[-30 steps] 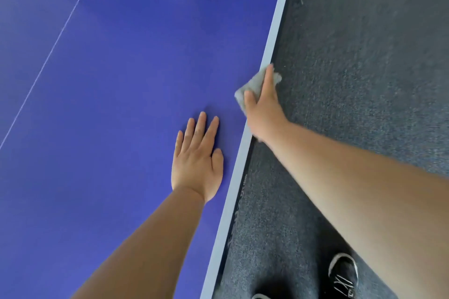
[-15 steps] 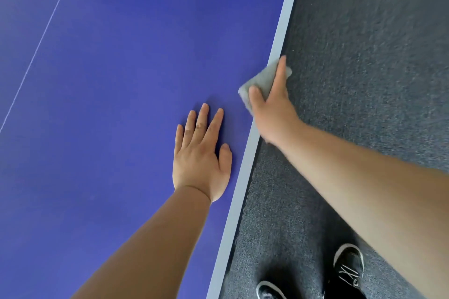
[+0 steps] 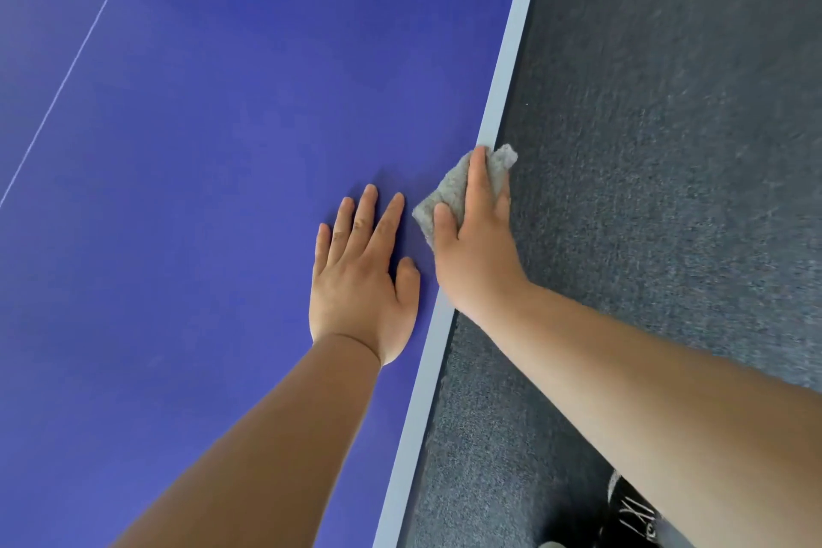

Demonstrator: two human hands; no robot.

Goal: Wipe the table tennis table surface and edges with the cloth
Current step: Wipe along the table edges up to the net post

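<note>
Your left hand (image 3: pixel 362 280) lies flat on the table (image 3: pixel 222 147), just left of the cloth (image 3: pixel 449 191), blocking inward travel. The edge strip (image 3: pixel 511 58) ahead is open.

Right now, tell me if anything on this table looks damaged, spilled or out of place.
Nothing stands out. The blue table top shows no spill or damage, the right hand holds the grey cloth on the pale edge band, and the left hand rests flat beside it.

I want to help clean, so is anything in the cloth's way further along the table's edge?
Nothing visible. The right hand grips the crumpled grey cloth on the pale grey edge strip of the blue table tennis table, and nothing lies on the strip ahead. The left hand rests on the blue top, off the strip.
</note>
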